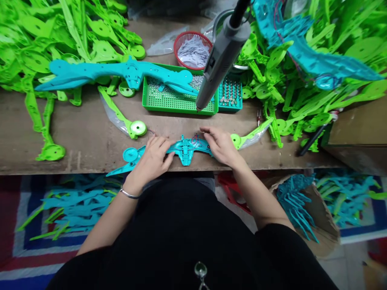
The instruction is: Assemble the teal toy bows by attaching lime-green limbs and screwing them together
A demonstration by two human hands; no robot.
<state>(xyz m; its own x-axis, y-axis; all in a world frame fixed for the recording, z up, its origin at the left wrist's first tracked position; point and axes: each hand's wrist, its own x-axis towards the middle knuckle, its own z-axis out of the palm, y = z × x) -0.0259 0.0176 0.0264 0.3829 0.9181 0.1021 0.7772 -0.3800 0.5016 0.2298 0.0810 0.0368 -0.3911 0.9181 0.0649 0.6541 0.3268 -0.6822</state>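
A blue plastic bow-shaped shell [185, 155] lies at the front of the bench with its hollow side up, thin red and dark wires [196, 141] showing near its middle. My left hand [154, 157] is closed over its left arm, thumb toward the centre. My right hand [223, 146] grips the right arm, its fingertips beside the wires; that end of the shell is hidden beneath the hand. Just beyond my left hand lies a green arm piece [137, 128] with a round end and a clear plastic blade. A similar green arm piece [237, 140] is right of my right hand.
A grey power screwdriver [219, 60] hangs over a green tray [178, 105] of small metal parts. Behind are a blue tray [231, 105] of screws and a red basket [189, 36]. Another blue shell [99, 74] lies across green piles. A screwdriver [314, 139] lies right.
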